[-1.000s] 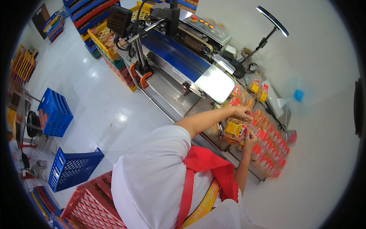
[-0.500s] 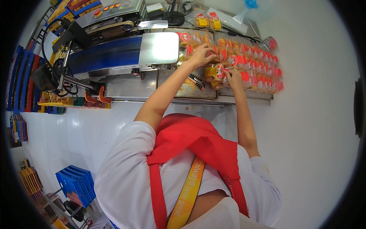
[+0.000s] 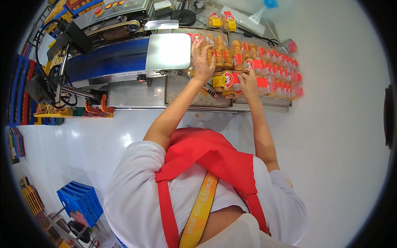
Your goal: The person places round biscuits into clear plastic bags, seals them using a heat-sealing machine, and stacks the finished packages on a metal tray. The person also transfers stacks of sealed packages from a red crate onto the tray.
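Clear bags of round cookies [image 3: 273, 68] with red labels lie in packed rows on metal trays. My left hand [image 3: 202, 62] is over the left end of these rows, beside the steel plate, fingers spread. Its fingertips are near a red-labelled cookie bag [image 3: 194, 37]; contact is unclear. At the front edge lies a cookie pack [image 3: 226, 80] with a yellow and red label. My right hand [image 3: 249, 84] has its fingers drawn together at this pack's right end, seemingly pinching the wrapper. A dark striped pen-like object [image 3: 211, 89] lies partly covered beside the pack.
A blue conveyor belt [image 3: 111, 58] ends at a shiny steel plate [image 3: 168, 51] on the left. Behind the bags are two more packs [image 3: 222, 21] and a white power strip [image 3: 244, 20]. Black equipment on a metal arm [image 3: 78, 91] juts out front left. Blue crates [image 3: 80, 202] stand lower left.
My left hand has moved left from the middle bags toward the steel plate, and its fingers have spread. My right hand stays at the front pack. The view has shifted slightly.
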Demonstrator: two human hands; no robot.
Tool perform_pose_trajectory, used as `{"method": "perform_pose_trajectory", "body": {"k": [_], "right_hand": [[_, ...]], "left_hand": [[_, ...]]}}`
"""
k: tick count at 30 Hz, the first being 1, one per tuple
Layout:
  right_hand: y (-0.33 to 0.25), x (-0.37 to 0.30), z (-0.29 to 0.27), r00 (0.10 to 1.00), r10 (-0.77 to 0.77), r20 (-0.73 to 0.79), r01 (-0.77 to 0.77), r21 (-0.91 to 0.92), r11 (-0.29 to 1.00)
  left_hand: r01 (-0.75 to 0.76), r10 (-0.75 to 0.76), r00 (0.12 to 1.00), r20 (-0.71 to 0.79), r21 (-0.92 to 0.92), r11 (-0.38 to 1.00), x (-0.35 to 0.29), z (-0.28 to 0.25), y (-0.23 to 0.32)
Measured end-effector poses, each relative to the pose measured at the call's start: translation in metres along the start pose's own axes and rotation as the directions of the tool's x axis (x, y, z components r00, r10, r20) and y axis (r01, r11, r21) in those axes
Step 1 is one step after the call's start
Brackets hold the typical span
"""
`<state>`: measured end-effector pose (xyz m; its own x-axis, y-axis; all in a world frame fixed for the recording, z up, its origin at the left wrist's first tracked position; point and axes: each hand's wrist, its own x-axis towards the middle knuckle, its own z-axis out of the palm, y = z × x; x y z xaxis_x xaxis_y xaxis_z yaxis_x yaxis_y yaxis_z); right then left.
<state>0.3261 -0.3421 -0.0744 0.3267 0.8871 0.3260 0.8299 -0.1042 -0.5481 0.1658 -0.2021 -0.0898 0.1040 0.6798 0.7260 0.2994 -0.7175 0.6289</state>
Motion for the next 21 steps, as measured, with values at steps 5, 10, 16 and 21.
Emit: {"method": "perform_pose_trajectory", "body": {"k": [5, 10, 16, 21], "right_hand": [[0.010, 0.008, -0.010, 0.999, -0.048, -0.005, 0.048, 0.117, 0.992], [-0.003, 0.017, -0.040, 0.999, -0.045, -0.008, 0.046, 0.232, 0.972], [-0.003, 0.022, -0.071, 0.996, -0.082, -0.046, 0.091, 0.268, 0.959], [-0.004, 0.026, -0.085, 0.995, -0.103, 0.012, 0.095, 0.293, 0.952]], "left_hand": [[0.215, -0.215, 0.977, -0.001, -0.044, 0.976, -0.019, 0.023, -0.009], [0.614, -0.616, 0.787, 0.044, -0.155, 0.774, 0.000, 0.031, -0.004], [0.115, -0.311, 0.872, 0.378, 0.460, 0.880, -0.025, 0.074, -0.020], [0.217, -0.355, 0.852, 0.384, 0.359, 0.908, -0.032, 0.073, -0.034]]}}
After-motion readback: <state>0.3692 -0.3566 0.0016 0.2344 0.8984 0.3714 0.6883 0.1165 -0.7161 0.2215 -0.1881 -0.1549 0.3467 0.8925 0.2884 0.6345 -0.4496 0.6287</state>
